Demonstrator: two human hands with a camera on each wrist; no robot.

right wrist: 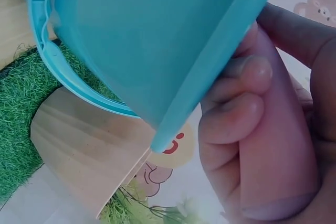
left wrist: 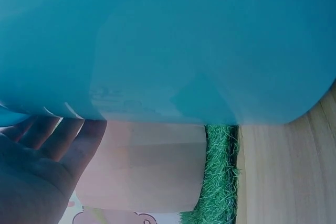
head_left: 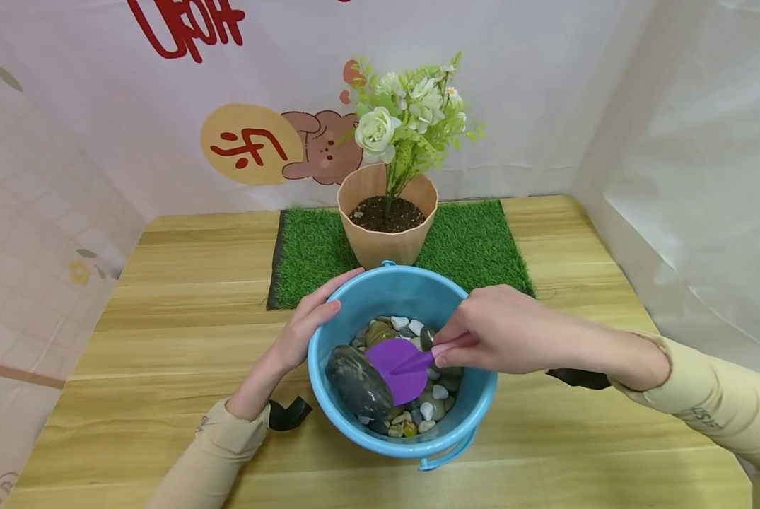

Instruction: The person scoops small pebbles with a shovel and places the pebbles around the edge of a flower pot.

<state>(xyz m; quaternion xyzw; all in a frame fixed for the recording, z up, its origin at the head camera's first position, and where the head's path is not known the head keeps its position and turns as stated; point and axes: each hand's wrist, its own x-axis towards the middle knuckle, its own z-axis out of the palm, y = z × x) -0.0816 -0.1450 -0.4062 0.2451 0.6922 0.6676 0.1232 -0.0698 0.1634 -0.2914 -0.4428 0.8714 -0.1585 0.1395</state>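
Note:
A light blue bucket (head_left: 405, 447) stands on the table, with pebbles (head_left: 440, 392) and one large dark stone (head_left: 358, 382) inside. My right hand (head_left: 500, 332) grips the pink handle (right wrist: 278, 145) of a toy shovel over the bucket's right rim. The shovel's purple blade (head_left: 397, 367) lies over the pebbles, its left edge right at the dark stone. On the bucket's left side, my left hand (head_left: 306, 325) rests with straight fingers along the outer wall, thumb at the rim. Those fingers (left wrist: 68, 137) touch the blue wall in the left wrist view.
Behind the bucket, a peach flowerpot (head_left: 386, 244) with soil and white flowers (head_left: 411, 113) stands on a green turf mat (head_left: 481, 247). The bucket's handle (head_left: 449, 456) hangs at its front. A printed cloth (head_left: 513, 106) hangs behind the wooden table (head_left: 195, 297).

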